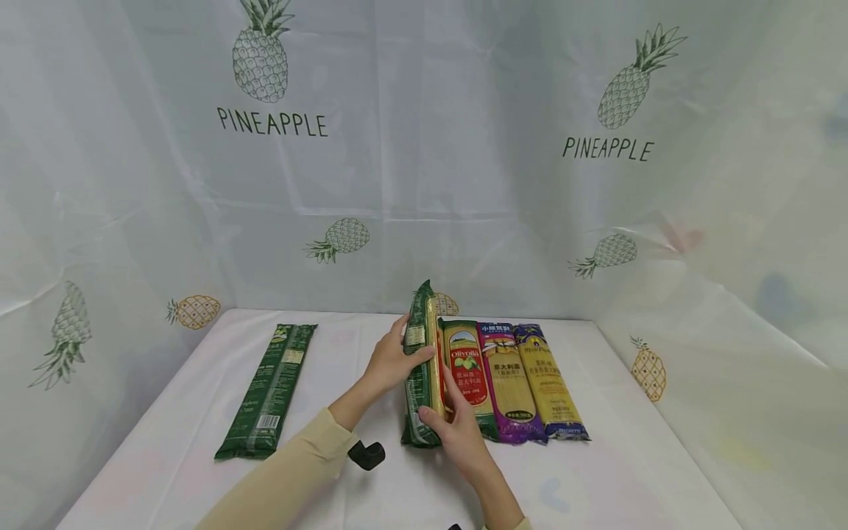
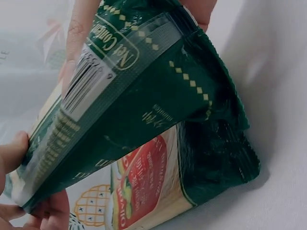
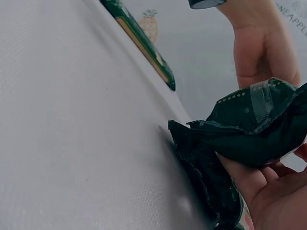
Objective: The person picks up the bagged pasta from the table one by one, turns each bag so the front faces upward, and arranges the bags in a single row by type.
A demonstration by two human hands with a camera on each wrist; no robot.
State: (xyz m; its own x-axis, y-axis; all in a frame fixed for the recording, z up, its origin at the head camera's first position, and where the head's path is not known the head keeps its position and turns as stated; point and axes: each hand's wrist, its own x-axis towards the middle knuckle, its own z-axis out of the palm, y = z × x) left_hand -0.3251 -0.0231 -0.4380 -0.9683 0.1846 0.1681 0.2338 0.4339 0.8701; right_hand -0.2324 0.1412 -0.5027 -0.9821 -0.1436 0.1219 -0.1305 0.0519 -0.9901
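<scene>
Both hands grip a green packet of spaghetti (image 1: pixel 417 383), stood up on its long edge and tilted. My left hand (image 1: pixel 392 361) holds its upper part, thumb across the edge. Lower down, my right hand (image 1: pixel 460 436) has its thumb on the near end and fingers on the right side. The left wrist view shows the packet's back with a barcode (image 2: pixel 88 86). Right beside it lies a packet with a red Olivoilà label (image 1: pixel 467 368), partly covered by the held one. In the right wrist view, the crimped end of the held packet (image 3: pixel 249 120) hangs over another dark green end.
Farther right lie a purple spaghetti packet (image 1: pixel 510 383) and a yellow and blue one (image 1: pixel 551 383), side by side. Another green packet (image 1: pixel 268 390) lies back up at the left of the white table (image 1: pixel 358 500). A pineapple-print curtain (image 1: pixel 424 169) hangs behind.
</scene>
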